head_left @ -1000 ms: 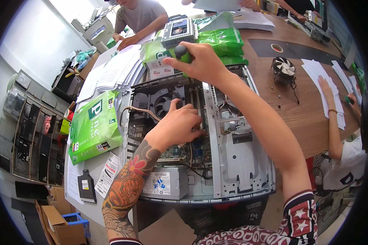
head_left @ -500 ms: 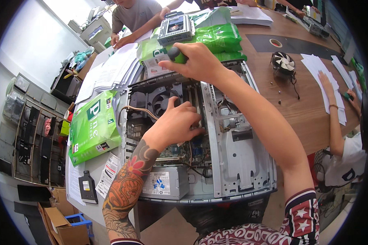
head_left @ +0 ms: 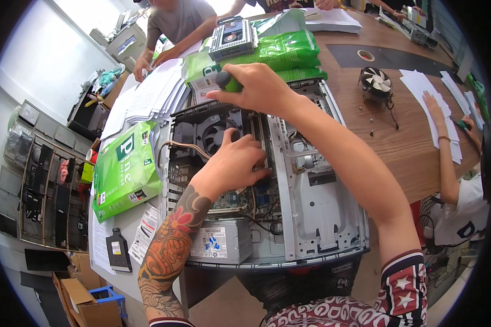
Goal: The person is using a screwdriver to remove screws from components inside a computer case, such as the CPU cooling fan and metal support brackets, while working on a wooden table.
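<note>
An opened desktop computer case (head_left: 327, 218) lies flat in front of me. My right hand (head_left: 262, 90) is closed around the green and black handle of a screwdriver (head_left: 232, 82), above the far edge of the case; its shaft is hidden. Reaching inside, my left hand (head_left: 232, 163) is over the motherboard (head_left: 229, 199), fingers curled and thumb bent in; whatever is between them is hidden. Just beyond that hand sits a black case fan (head_left: 218, 133). The power supply (head_left: 218, 242) occupies the near left part of the case, and brown cables (head_left: 188, 146) cross its left side.
Green paper packs (head_left: 126, 169) lie left and beyond; a metal drive unit (head_left: 233, 38) rests on the far ones. A CPU cooler (head_left: 376, 82), loose screws (head_left: 372, 132) and a tape roll (head_left: 365, 55) are at right. Other people's hands (head_left: 433, 111) are around the table.
My right hand and the screwdriver have shifted slightly left and down. The left hand stays in almost the same place. At the far left, another person's hand has moved left over the papers.
</note>
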{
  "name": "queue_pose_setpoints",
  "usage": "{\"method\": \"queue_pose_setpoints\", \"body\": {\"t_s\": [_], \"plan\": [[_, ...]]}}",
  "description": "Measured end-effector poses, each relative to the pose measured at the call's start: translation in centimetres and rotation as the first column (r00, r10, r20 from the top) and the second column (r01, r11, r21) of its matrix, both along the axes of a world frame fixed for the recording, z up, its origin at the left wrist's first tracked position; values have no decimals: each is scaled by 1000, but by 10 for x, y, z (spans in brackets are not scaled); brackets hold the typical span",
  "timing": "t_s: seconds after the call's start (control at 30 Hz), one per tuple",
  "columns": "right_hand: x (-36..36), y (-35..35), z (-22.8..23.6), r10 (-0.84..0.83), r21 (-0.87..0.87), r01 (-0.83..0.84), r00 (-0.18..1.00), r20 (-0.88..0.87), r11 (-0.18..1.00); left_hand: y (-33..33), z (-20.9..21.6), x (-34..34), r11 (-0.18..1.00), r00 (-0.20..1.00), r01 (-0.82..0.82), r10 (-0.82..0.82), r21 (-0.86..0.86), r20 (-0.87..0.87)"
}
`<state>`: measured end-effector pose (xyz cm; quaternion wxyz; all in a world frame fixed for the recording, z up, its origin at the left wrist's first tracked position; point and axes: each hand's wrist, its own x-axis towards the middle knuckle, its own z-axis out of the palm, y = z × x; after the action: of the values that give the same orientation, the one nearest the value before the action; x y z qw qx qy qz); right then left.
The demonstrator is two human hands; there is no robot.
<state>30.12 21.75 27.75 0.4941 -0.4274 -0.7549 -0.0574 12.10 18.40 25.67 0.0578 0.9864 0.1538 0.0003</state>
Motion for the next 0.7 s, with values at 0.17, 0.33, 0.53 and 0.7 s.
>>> {"method": "queue_pose_setpoints", "body": {"t_s": [0.17, 0.33, 0.53, 0.7], "plan": [[2, 0, -2, -35, 70, 37, 999, -26, 997, 1, -2, 0, 1000, 1000, 1, -1, -4, 4], [1, -3, 3, -47, 75, 49, 998, -30, 996, -1, 0, -1, 1000, 1000, 4, -4, 7, 10], [-2, -9, 8, -39, 71, 42, 998, -43, 997, 1, -4, -1, 1000, 1000, -2, 2, -3, 24], [-3, -8, 8, -23, 59, 26, 998, -52, 998, 1, -1, -1, 1000, 1000, 10, -10, 1, 20]]}}
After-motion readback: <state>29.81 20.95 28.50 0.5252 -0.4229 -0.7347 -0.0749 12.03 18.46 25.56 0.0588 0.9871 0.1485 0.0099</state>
